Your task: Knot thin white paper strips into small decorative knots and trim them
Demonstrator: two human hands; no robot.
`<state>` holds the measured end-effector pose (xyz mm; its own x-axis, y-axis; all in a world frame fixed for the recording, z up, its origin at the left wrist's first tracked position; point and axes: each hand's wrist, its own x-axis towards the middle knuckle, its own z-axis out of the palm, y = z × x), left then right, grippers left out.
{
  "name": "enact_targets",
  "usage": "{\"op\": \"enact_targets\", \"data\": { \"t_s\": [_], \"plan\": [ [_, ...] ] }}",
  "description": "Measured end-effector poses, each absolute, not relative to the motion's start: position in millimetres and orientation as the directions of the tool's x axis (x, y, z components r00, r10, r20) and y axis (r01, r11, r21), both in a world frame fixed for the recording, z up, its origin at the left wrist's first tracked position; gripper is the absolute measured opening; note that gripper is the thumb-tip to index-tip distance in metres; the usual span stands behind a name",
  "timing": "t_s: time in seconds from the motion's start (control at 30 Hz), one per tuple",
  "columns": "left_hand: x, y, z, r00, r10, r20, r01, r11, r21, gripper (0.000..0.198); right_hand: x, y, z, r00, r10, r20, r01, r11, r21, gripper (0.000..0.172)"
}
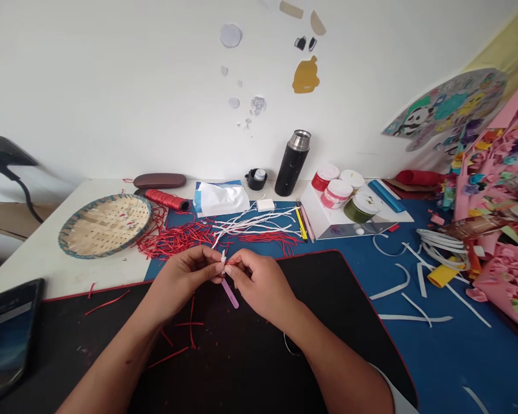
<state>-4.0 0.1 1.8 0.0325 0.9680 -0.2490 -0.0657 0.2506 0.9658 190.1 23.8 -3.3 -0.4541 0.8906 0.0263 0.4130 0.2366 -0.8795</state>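
Over a black mat [328,299], my left hand [185,276] and my right hand [256,282] meet fingertip to fingertip. Both are closed in a pinch on a thin pink stick [230,293] that slants down to the right. At its top end a small white piece with a bit of red paper strip sits between the fingers. Loose red paper strips [176,238] lie in a heap just beyond the hands, with white strips [250,221] beside them. A few red strips lie on the mat under my left wrist.
A woven basket tray [105,224] and a red thread spool [167,200] lie at the left. A black flask [292,163], paint jars [336,192] on a white box, pencils [302,223], a phone [8,336] and pink paper crafts [501,230] surround the blue table cover [435,356].
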Motion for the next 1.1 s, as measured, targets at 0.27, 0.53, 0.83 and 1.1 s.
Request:
{"op": "enact_targets", "data": {
  "t_s": [0.27,0.53,0.83,1.1],
  "plan": [
    [-2.2,-0.4,-5.2,-0.033,0.952,-0.305,-0.351,0.274,0.895,0.033,189.7,23.6,-3.8,-0.457,0.890,0.011,0.336,0.184,-0.924,0.013],
    [4.7,0.7,-3.3,0.012,0.953,-0.304,-0.439,0.278,0.854,0.033,188.0,22.4,-3.7,-0.475,0.880,0.022,0.351,0.212,-0.912,0.009],
    [5.2,0.8,-4.8,0.002,0.955,-0.296,-0.417,0.270,0.868,0.034,189.2,24.2,-5.9,-0.453,0.892,0.004,0.311,0.162,-0.936,0.013],
    [-1.3,-1.0,-6.0,0.061,0.962,-0.267,-0.195,0.274,0.942,0.029,191.5,25.8,-4.7,-0.413,0.911,0.007,0.292,0.140,-0.946,0.015]
  ]
}}
